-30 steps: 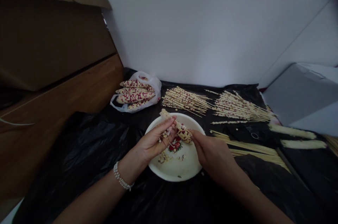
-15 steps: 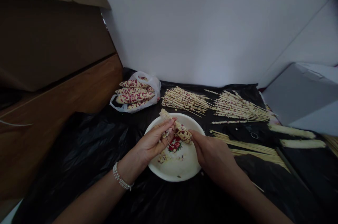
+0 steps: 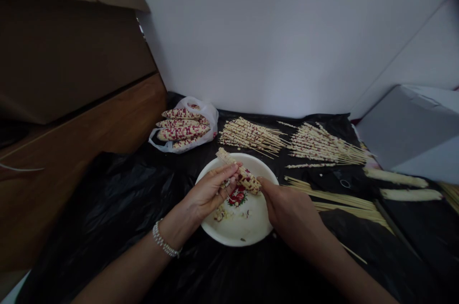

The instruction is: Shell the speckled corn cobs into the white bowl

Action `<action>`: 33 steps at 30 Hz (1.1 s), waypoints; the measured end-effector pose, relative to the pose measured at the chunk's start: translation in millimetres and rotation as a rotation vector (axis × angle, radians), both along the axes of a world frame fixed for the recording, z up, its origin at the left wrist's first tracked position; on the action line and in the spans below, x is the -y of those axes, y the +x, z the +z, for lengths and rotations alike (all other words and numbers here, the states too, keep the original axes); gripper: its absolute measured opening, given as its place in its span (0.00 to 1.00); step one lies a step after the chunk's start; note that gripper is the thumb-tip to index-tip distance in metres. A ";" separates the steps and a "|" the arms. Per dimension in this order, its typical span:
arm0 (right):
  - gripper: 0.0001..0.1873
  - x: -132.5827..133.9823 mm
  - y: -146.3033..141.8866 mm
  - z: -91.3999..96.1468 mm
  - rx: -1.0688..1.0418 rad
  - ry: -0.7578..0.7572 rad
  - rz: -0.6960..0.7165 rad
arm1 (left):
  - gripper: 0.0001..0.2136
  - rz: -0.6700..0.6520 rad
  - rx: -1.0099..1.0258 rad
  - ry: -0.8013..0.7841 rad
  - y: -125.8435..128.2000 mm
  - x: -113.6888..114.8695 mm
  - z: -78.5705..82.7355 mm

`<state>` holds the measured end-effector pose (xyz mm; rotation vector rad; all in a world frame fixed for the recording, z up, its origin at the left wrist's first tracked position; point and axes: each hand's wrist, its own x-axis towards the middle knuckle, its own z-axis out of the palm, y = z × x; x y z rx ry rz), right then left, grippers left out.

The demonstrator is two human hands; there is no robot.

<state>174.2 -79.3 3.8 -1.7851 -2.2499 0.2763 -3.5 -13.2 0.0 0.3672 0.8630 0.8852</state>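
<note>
A partly stripped corn cob (image 3: 248, 179) with cream and dark red kernels is held slantwise over a white basin (image 3: 239, 240). My left hand (image 3: 211, 187), with a beaded bracelet (image 3: 164, 241) on its wrist, is closed around the cob's middle; some loose kernels show by its fingers. At the cob's lower right end my right hand (image 3: 283, 199) is closed on it, its fingertips mostly hidden behind the thumb and the back of the hand. Loose kernels (image 3: 223, 213) lie in the basin, around a printed red flower (image 3: 237, 195).
A plastic bag (image 3: 211, 122) of whole corn cobs stands at the back left. Two piles of kernel-threaded skewers (image 3: 251, 134) lie behind the basin. Bare skewers (image 3: 347, 203) and two stripped cobs (image 3: 410, 195) are on the right. Black plastic sheeting (image 3: 132, 203) covers the surface.
Both hands and the cob stay almost in place, with only slight finger movement. Somewhat more of a thin stick shows beside the right forearm.
</note>
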 end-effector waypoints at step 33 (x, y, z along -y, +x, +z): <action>0.16 1.6 -7.3 -6.6 0.078 -0.060 -0.046 | 0.06 -0.091 -0.031 0.008 10.1 9.9 -10.7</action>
